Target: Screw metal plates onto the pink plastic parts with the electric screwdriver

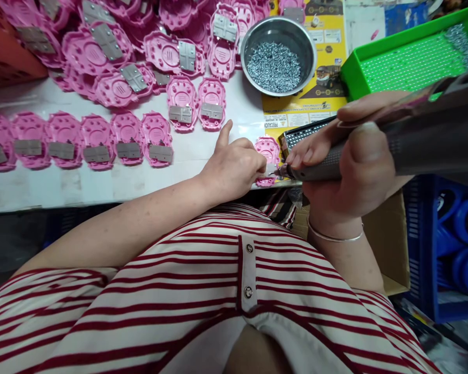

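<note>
My right hand (351, 161) is wrapped round a dark grey electric screwdriver (323, 165), which lies almost level and points left. Its bit tip meets the metal plate on a pink plastic casing (267, 149) at the table's front edge. My left hand (236, 169) has its fingers curled against the casing's left side, close to the bit, with the little finger sticking out. Whether those fingertips also pinch a screw is hidden. Two more pink casings with metal plates, one of them here (212, 104), lie just beyond my left hand.
Several pink casings (125, 137) form a row at the left, with a heap of others (97, 49) behind. A steel bowl (315, 52) holds many small screws. A green tray (353, 78) and a small black perforated tray (308, 130) stand at the right. A red basket (11, 52) is far left.
</note>
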Demonstrator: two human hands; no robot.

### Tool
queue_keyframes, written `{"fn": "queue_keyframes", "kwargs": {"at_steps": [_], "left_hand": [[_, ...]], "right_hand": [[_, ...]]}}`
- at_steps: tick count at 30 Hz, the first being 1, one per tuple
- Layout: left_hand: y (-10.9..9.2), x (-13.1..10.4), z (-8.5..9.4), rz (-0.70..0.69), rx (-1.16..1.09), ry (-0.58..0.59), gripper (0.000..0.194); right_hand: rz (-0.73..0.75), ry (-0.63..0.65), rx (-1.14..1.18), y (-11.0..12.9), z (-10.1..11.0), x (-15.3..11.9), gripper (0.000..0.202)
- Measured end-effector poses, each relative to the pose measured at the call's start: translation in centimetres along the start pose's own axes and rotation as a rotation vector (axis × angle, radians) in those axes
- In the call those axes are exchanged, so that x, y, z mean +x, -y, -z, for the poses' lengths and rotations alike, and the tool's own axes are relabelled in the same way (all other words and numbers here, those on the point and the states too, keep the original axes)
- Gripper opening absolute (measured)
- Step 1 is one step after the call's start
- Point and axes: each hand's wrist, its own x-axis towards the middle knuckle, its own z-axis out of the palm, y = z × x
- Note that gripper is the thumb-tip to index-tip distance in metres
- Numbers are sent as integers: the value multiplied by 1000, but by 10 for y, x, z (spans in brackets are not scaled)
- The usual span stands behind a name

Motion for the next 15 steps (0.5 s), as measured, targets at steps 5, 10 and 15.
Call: {"fn": "queue_keyframes", "kwargs": {"at_steps": [5,10,15], "left_hand": [[1,0,-1,-8,9,-15,12],[0,0,-1,-23,46,-23,13],[1,0,-1,-36,48,-36,14]], "right_hand": [[-11,34,17,9,-3,1,21],[-10,8,-31,1,-1,-2,18],[6,10,-137,-4,7,-8,20]]}}
